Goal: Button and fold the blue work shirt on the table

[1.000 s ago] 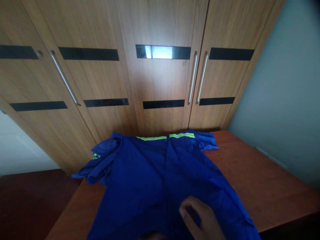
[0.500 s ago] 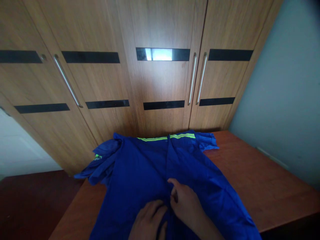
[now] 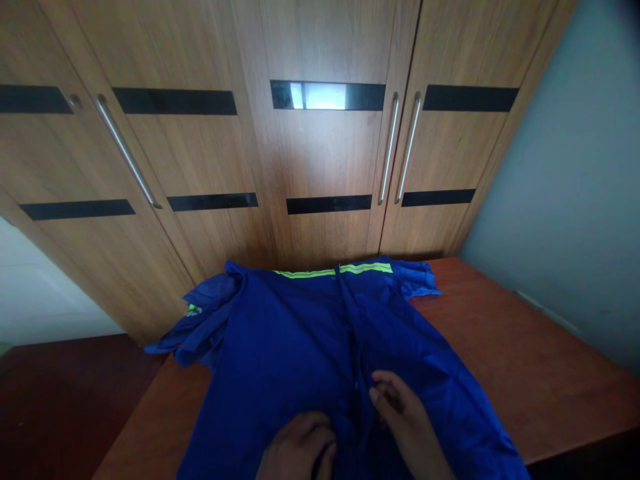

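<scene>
A dark blue work jacket (image 3: 280, 347) with yellow-green reflective strips across the chest lies front up, its far end near the wardrobe. Its front opening runs down the middle, and a gap shows between the two edges. My right hand (image 3: 407, 417) is closed in a pinch on the right edge of the opening, lifting it a little. Left of the opening, my left hand (image 3: 300, 443) has its fingers curled on the cloth of the other front panel; its fingertips are partly hidden. The left sleeve in view lies bunched; the right one is spread outward.
The jacket lies on a reddish-brown wooden surface (image 3: 505, 360). Behind it stands a wooden wardrobe (image 3: 325, 160) with black strips and metal handles. A pale wall (image 3: 560, 220) borders the right side. Dark floor (image 3: 70, 393) shows at the lower left.
My right hand has moved right and slightly down, drawing the jacket's right edge aside, so the front opening gapes wider. My left hand has shifted only slightly downward.
</scene>
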### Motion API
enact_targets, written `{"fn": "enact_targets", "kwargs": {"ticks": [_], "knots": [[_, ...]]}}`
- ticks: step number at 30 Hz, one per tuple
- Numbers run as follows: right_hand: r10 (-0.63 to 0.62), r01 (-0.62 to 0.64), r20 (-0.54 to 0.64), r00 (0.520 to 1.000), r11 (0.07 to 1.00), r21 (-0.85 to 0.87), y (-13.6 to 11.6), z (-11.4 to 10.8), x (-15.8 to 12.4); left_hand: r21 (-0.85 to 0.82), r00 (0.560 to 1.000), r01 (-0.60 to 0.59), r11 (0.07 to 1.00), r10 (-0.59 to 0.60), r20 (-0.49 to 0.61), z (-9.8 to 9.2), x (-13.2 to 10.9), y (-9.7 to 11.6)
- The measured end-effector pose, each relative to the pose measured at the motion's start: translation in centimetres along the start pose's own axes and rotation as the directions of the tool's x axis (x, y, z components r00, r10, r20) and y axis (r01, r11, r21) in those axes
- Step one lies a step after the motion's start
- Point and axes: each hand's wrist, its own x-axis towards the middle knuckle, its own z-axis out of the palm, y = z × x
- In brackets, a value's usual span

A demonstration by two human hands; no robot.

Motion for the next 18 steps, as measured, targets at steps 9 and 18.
{"fn": "enact_targets", "kwargs": {"ticks": [9, 18], "knots": [[-0.135, 0.128, -0.043, 0.990, 0.983, -0.135, 0.4, -0.9, 0.1, 0.183, 0.999, 0.033, 0.983, -0.040, 0.036, -1.7, 7.3, 3.9], [-0.167, 0.161, 0.013, 0.986, 0.923, -0.350, -0.4, -1.0, 0.3, 0.369, 0.980, 0.028, 0.929, -0.099, 0.175, -0.4, 10.3, 4.6]]}}
